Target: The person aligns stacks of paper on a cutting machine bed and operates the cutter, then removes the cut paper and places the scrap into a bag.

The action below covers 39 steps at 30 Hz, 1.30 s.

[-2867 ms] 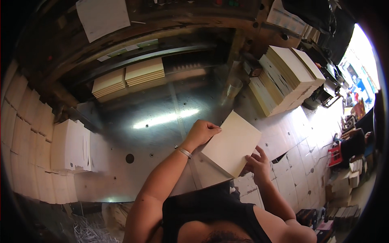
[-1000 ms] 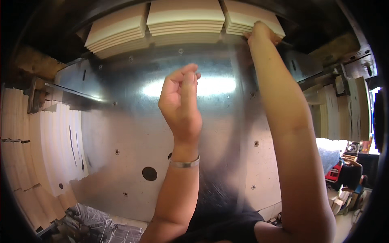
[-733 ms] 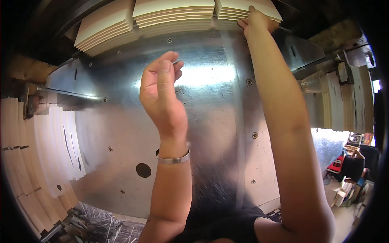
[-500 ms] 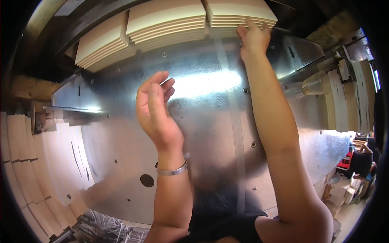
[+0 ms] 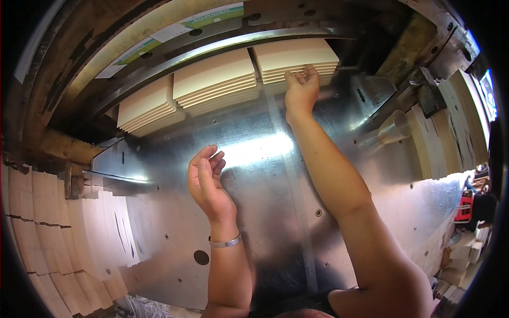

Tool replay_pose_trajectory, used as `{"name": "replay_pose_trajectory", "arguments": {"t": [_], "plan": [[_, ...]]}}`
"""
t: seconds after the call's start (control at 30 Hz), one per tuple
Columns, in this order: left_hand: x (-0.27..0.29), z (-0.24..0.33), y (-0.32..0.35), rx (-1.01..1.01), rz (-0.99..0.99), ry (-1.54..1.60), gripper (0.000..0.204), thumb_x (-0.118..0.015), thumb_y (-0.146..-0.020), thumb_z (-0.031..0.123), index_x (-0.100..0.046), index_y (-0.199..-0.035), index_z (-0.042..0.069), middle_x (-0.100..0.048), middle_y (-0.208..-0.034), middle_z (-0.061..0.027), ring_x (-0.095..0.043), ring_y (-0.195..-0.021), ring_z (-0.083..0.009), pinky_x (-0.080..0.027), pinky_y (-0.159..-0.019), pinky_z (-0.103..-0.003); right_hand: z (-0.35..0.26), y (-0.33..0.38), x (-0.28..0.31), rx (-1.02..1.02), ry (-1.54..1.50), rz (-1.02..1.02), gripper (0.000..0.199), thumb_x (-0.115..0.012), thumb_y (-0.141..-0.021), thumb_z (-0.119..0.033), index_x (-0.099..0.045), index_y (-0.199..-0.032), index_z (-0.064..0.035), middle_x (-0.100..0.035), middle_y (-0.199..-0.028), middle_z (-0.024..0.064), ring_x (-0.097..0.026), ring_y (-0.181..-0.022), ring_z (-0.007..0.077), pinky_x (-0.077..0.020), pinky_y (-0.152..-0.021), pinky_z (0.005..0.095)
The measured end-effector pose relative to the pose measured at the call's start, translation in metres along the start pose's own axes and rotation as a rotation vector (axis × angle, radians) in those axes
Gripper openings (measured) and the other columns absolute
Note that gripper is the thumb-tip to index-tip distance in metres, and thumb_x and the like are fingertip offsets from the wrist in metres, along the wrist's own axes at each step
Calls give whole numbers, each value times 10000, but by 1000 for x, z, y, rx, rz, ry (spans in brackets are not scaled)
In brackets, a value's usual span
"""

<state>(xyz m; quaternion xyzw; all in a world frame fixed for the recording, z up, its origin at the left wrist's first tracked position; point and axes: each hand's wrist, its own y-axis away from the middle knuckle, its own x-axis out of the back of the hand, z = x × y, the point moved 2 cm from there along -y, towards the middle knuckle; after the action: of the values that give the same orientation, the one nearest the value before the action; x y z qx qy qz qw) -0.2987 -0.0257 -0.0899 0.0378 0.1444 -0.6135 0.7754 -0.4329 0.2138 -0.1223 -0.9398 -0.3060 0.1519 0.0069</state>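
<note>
Three paper stacks line the machine's back; the right hand [image 5: 301, 89] grips the rightmost stack [image 5: 295, 57] and should square it evenly, while the left hand [image 5: 208, 183] hangs empty, fingers loosely curled.

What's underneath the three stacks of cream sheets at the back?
The three stacks rest on the shiny metal table. The right hand touches the front edge of the right stack. The table beneath the stacks is covered, so nothing more shows.

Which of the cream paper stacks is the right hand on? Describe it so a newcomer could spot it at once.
Start at the shiny metal table and look to its far edge, where three cream paper stacks lie in a row under a steel bar. It is the rightmost stack, the only one with the right hand resting against its front edge.
</note>
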Motion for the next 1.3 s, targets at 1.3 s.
{"name": "replay_pose_trajectory", "arguments": {"t": [1.3], "plan": [[-107, -59, -106, 65, 199, 390, 848, -367, -1046, 646, -237, -1588, 6, -288, -1581, -193, -289, -1519, -366, -276, -1234, -498, 3, 1, -4, 166, 196, -7, 825, -803, -832, -108, -372, -1513, 71, -413, -1487, 249, -541, -1322, 398, -467, -1101, 436]]}}
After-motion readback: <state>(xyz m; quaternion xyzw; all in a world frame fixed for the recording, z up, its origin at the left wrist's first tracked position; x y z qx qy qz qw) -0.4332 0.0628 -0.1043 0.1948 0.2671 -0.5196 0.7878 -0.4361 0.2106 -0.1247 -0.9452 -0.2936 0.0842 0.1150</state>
